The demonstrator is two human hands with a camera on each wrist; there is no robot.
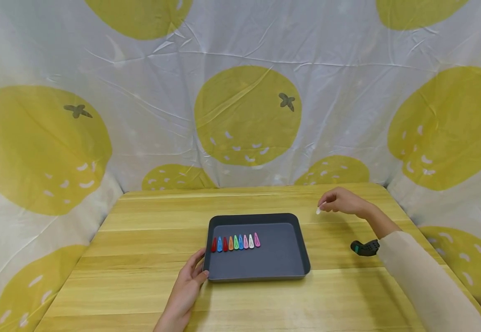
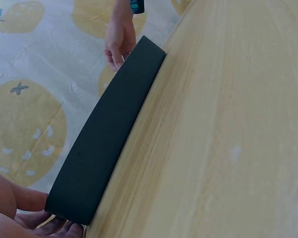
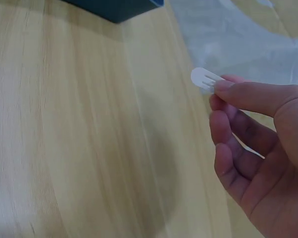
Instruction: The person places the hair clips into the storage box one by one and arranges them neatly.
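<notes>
A dark grey baking tray (image 1: 257, 267) lies on the wooden table. A row of several coloured snap hair clips (image 1: 236, 242) runs along its left and middle part, red, blue, orange, green, pink and white among them. My left hand (image 1: 187, 286) grips the tray's near left corner; in the left wrist view its thumb and fingers (image 2: 27, 198) are round that corner. Off to the right of the tray and above the table, my right hand (image 1: 344, 201) pinches a white snap hair clip (image 3: 203, 78) between thumb and forefinger, its rounded end sticking out.
A black curved object with a green patch (image 1: 365, 248) appears by the right forearm, right of the tray. The wooden table (image 1: 141, 249) spreads around the tray. A white cloth with yellow lemons (image 1: 249, 115) hangs behind and at both sides.
</notes>
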